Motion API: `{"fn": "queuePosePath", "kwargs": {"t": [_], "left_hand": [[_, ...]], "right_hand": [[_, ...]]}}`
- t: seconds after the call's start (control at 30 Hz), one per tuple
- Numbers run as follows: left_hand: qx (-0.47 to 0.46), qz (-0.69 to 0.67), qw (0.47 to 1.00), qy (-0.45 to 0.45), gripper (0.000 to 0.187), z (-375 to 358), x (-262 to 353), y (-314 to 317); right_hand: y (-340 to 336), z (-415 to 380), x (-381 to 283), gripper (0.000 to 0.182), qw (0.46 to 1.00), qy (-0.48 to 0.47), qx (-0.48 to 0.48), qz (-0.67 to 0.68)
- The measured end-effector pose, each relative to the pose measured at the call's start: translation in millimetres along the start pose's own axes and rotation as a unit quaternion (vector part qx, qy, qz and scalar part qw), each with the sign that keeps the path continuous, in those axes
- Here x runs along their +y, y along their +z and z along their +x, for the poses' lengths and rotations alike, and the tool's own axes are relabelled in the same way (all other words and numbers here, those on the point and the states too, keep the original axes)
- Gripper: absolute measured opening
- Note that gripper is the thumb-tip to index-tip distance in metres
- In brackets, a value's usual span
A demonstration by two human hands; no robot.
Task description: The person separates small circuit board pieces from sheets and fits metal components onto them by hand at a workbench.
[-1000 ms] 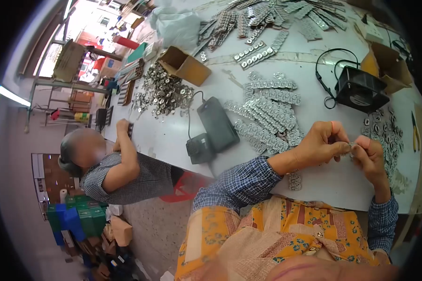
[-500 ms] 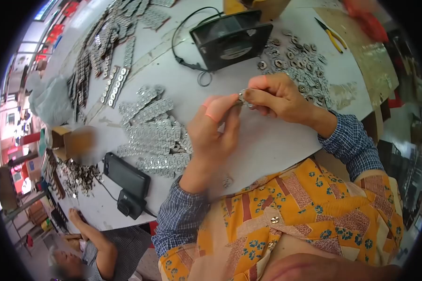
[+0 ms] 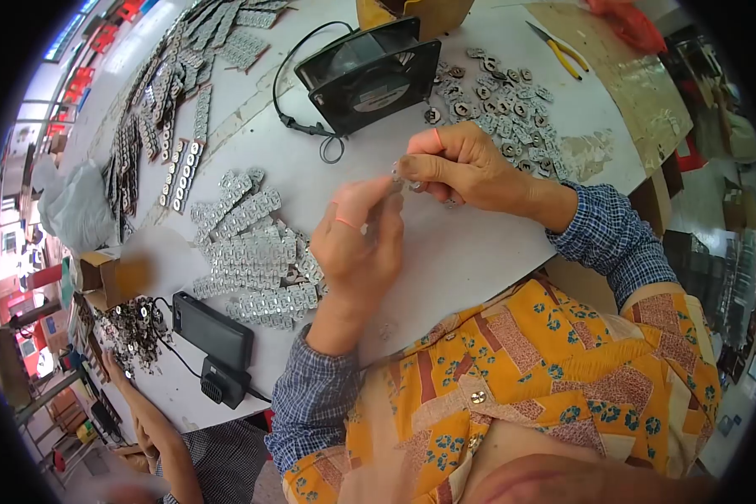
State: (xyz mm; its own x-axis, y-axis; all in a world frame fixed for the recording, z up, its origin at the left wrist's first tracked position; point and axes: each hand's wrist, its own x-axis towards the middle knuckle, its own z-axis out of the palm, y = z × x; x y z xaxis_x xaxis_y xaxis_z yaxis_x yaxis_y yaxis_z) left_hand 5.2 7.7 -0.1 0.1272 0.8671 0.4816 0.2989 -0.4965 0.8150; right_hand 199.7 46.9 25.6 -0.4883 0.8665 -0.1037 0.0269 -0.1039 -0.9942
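In front of my chest, above the white table, both hands meet at a small silvery metal part (image 3: pixel 401 178), mostly covered by fingertips. My right hand (image 3: pixel 479 172) is closed, pinching it between thumb and forefinger. My left hand (image 3: pixel 353 244) is also closed, its forefinger and thumb tips at the part's left side. Thin orange bands circle a finger on each hand. Beyond my right hand lies a scatter of loose round metal parts (image 3: pixel 512 105). Strips of joined silvery metal parts (image 3: pixel 252 252) are piled to the left of my left hand.
A black box fan (image 3: pixel 374 88) with a cable stands behind my hands. Yellow-handled pliers (image 3: pixel 567 59) lie at the far right. To the left are a black power bank-like device (image 3: pixel 214 336), dark metal pieces (image 3: pixel 134 328), a cardboard box (image 3: pixel 101 273) and another person's arm (image 3: pixel 147 420).
The view has shifted, so the table's objects sit farther left. My hands stay together at the small part. The other person's head has dropped lower in view.
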Motion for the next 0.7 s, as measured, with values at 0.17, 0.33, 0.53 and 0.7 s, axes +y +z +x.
{"fn": "queuePosePath", "kwargs": {"t": [0.17, 0.33, 0.53, 0.7], "left_hand": [[0.011, -0.015, 1.0, -0.017, 0.024, 0, -3, 0], [-0.021, 0.003, 1.0, 0.021, 0.026, 5, 2, -1], [-0.039, -0.147, 0.981, -0.119, 0.025, -1, -3, -3], [-0.084, -0.219, 0.957, -0.173, 0.023, 0, 4, -6]], "right_hand": [[-8, 2, 4, 0.025, 0.988, -0.079, 0.003, -0.131], [-21, 3, 7, 0.021, 0.923, -0.219, -0.019, -0.317], [-26, 1, 2, 0.023, 0.916, -0.233, 0.008, -0.325], [-19, -2, 4, 0.028, 0.949, -0.186, -0.078, -0.241]]}}
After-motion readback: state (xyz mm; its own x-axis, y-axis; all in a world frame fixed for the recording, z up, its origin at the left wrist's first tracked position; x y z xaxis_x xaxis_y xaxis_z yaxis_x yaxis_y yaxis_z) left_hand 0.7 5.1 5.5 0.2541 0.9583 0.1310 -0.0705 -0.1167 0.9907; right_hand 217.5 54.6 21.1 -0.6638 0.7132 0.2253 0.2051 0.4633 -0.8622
